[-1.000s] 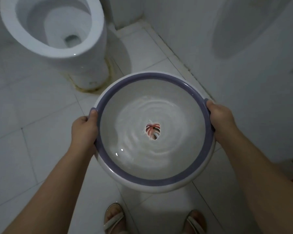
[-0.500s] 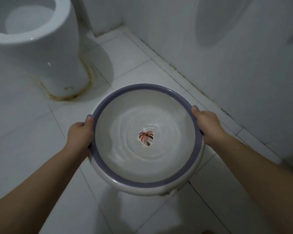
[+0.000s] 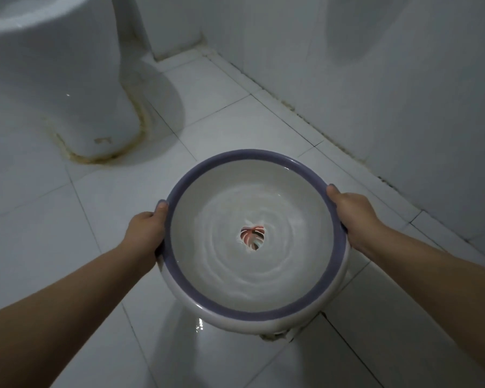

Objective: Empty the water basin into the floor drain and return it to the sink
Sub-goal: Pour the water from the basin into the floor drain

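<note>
I hold a round white basin [image 3: 266,309] with a purple rim low over the white tiled floor. Rippling water fills its bottom, and a pink leaf print shows at its centre. My left hand [image 3: 144,231] grips the rim on the left side, thumb on top. My right hand [image 3: 353,214] grips the rim on the right side the same way. The basin sits roughly level, its near edge toward me. No floor drain and no sink are in view.
A white toilet [image 3: 56,79] stands at the upper left, with a stained seal around its base. A white wall [image 3: 389,79] runs along the right, meeting the floor [image 3: 39,219] in a diagonal edge. A glossy reflection lies on the tiles under the basin.
The basin has gone lower toward the floor and a little to the right with both hands on it. The toilet has slid up and left in view, and my feet have dropped out of sight.
</note>
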Available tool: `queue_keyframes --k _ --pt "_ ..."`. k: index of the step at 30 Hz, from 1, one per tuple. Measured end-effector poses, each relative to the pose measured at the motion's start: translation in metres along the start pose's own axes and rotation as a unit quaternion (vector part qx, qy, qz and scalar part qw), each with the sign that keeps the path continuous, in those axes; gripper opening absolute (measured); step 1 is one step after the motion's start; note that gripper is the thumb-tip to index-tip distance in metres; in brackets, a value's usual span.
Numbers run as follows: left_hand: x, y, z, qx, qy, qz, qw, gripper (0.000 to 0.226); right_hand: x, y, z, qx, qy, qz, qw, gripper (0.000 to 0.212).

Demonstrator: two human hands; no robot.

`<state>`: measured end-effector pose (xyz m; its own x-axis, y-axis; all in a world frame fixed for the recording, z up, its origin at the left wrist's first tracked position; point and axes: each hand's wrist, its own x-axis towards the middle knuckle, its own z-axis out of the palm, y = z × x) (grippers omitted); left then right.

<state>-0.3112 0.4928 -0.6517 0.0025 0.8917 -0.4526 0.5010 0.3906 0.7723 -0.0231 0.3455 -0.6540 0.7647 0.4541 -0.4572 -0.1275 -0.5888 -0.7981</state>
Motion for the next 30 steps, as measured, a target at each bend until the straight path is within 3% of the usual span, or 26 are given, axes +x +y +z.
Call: queue_keyframes --k 15,30 --pt "0.02 -0.024 0.032 0.013 -0.036 -0.029 0.999 0.05 0.032 0.031 0.005 -0.031 0.026 -0.019 0.999 0.046" --pt "0.026 -0.022 0.063 0.048 -0.041 0.008 0.998 0.05 0.052 0.048 -0.006 -0.024 0.049 -0.017 0.998 0.045"
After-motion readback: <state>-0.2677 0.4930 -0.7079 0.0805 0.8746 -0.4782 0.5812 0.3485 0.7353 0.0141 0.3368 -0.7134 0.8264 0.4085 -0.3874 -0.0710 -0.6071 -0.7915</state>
